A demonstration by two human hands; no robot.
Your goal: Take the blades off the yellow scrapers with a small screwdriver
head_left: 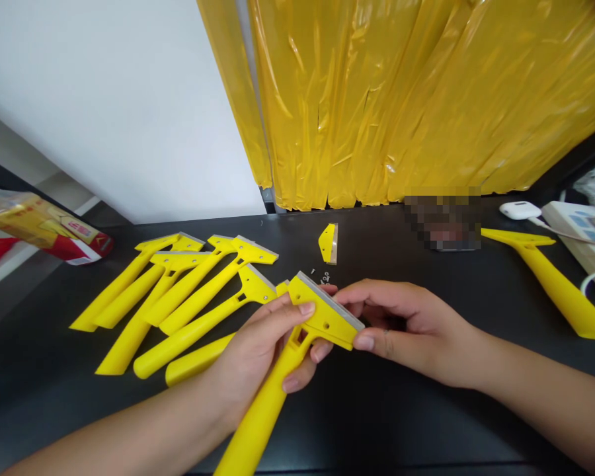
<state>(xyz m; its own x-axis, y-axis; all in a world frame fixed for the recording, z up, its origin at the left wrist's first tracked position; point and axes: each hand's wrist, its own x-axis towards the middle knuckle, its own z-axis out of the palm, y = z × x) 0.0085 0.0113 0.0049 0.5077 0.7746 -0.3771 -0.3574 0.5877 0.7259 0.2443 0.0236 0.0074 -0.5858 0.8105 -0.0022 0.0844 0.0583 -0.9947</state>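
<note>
A yellow scraper [262,413] with a wide head and a grey blade along its top edge is tilted up in front of me. My left hand [258,340] is closed around the neck, its thumb pressing on the head near the blade. With thumb and fingers, my right hand [411,324] pinches the right end of the head. Two screw holes show in the head without screws. Just beyond lie a few small screws [326,279] and a loose yellow scraper head plate [326,243] with a metal strip. Several yellow scrapers [198,291] lie side by side to the left.
Another yellow scraper [550,284] lies at the right, close to a white power strip [570,241] and a white charger [520,211]. A blurred-out object [443,221] sits at the back. At far left is a plastic bottle [44,225]. Yellow plastic sheeting [377,99] hangs behind the black table [401,423].
</note>
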